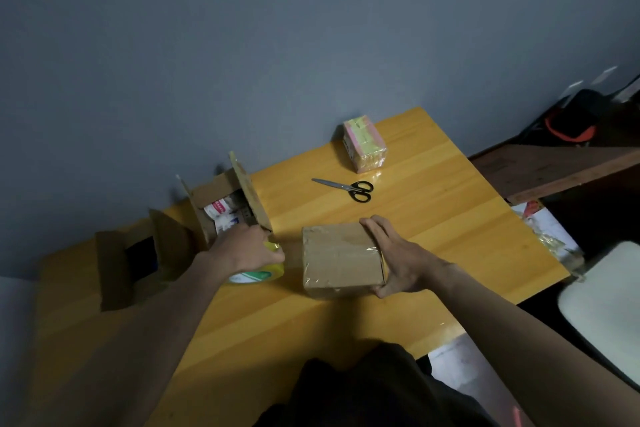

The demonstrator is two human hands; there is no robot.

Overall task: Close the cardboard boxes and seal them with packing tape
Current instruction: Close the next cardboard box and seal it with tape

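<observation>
On a yellow wooden table (pixel 346 329), a closed cardboard box (pixel 341 258) sits near centre. The right hand (pixel 398 258) grips its right side, fingers curled over the top edge. Just left of it, the left hand (pixel 247 248) holds a roll of packing tape (pixel 258 272). Farther left stand two open boxes (pixel 221 208). Beyond lie scissors (pixel 346 188), then a wrapped pink-and-yellow package (pixel 365 144).

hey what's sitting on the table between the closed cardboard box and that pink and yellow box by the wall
The scissors lie there on the table, apart from the closed box and the pink and yellow box, in the head view.
</observation>
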